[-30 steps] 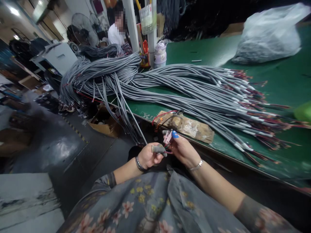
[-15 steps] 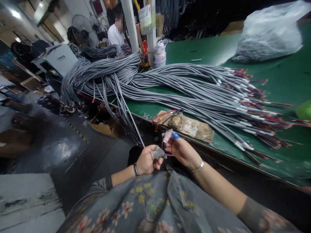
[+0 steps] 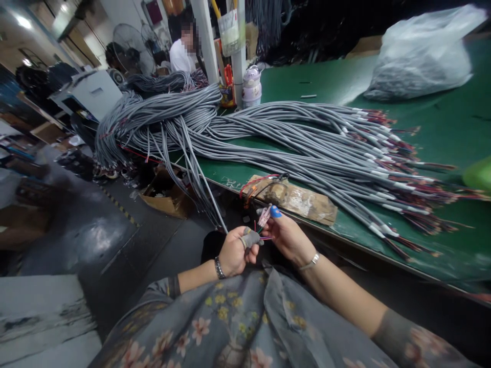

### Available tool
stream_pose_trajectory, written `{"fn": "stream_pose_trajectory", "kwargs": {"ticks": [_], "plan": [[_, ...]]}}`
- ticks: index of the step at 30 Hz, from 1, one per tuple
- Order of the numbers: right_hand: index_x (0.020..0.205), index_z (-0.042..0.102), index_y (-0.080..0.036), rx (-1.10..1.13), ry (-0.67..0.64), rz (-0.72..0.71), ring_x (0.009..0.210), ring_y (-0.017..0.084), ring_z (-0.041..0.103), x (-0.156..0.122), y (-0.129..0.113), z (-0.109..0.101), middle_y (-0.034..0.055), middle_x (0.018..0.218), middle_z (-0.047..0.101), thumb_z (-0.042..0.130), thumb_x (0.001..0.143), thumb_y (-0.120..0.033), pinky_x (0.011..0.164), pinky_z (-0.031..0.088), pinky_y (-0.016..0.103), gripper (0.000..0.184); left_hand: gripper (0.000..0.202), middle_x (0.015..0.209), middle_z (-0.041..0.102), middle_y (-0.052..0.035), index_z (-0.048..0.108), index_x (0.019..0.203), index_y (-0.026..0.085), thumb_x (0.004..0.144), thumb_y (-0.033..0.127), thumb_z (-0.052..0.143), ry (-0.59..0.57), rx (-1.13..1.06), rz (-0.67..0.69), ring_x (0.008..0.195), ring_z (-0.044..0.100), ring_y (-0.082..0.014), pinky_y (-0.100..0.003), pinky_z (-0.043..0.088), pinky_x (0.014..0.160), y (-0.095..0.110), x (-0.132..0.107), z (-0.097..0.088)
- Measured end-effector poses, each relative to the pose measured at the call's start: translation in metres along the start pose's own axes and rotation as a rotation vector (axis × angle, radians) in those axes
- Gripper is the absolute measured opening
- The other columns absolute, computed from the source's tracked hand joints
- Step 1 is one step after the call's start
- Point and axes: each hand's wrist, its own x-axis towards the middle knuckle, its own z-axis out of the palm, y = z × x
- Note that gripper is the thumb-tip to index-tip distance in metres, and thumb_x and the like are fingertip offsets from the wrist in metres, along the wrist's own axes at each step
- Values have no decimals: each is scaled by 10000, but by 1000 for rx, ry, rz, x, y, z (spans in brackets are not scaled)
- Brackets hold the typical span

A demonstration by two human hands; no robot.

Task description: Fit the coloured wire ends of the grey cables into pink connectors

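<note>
Near my lap, my left hand (image 3: pixel 238 250) is closed round the end of a grey cable (image 3: pixel 212 197), with a grey cover on the thumb. Thin coloured wires (image 3: pixel 265 237) fan out of that end toward my other hand. My right hand (image 3: pixel 286 235) pinches with wrapped fingertips, blue on one and pale on another, at the wires; which strand it grips is too small to tell. Above both hands, a large bundle of grey cables (image 3: pixel 268 153) lies along the green table (image 3: pixel 299 82), its stripped coloured ends pointing right.
A taped cardboard piece (image 3: pixel 299 199) with a red wire lies at the table's near edge. Farther back stand a lilac container (image 3: pixel 252 87), a post and a full plastic bag (image 3: pixel 420 61). An open carton (image 3: pixel 169 197) sits below. Another person (image 3: pixel 183 51) is behind the post.
My right hand has shifted slightly and turned at the wires, which now spread more visibly. My left hand stays closed on the cable, its wrist a little farther right.
</note>
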Motion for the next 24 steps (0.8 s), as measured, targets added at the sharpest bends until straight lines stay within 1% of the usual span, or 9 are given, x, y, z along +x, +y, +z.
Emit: {"fn": "stream_pose_trajectory", "kwargs": {"ticks": [6,11,13,17,19,21,24], "plan": [[683,683,-211,36,24,-34,568,121,542,5,5,-3,-15,621,628,795,585,-527,539,451,252,349,366,419,504,37,490,608,169,557,447,722,-2,22,-11,284,366,-51,-181,205,312,-3,2,-1],[683,690,-209,49,18,-39,562,118,537,5,5,-1,-13,616,627,806,554,-539,509,436,236,372,368,414,505,38,497,603,169,539,450,725,-2,30,-41,278,366,-51,-181,205,304,-3,3,-1],[705,692,-211,45,-6,-22,561,122,543,3,5,0,-8,620,630,779,584,-559,501,437,235,378,368,414,506,39,496,600,168,538,451,724,-6,29,-44,279,364,-47,-179,208,305,-3,2,-1],[730,679,-225,38,-67,40,528,126,540,1,1,0,8,636,642,655,707,-608,477,435,244,384,375,414,506,39,489,590,169,543,462,719,1,28,-23,277,362,-42,-177,201,303,-2,0,-2],[722,668,-228,42,-93,70,519,122,536,0,-1,0,9,637,643,627,729,-612,476,435,242,386,381,414,508,39,489,589,169,543,467,722,3,35,-18,271,363,-44,-178,191,296,-2,-3,-3],[706,662,-226,44,-94,77,520,118,533,-1,-2,0,4,632,638,654,720,-585,482,438,239,359,384,415,512,38,492,590,168,544,468,727,0,43,-16,268,371,-46,-177,190,291,-2,-5,-4],[706,670,-216,43,-47,46,524,109,523,-1,-1,-1,-6,630,631,743,663,-499,486,432,228,295,378,416,517,36,496,591,166,547,460,730,3,38,-3,268,379,-50,-177,196,289,-4,-6,-6]]}}
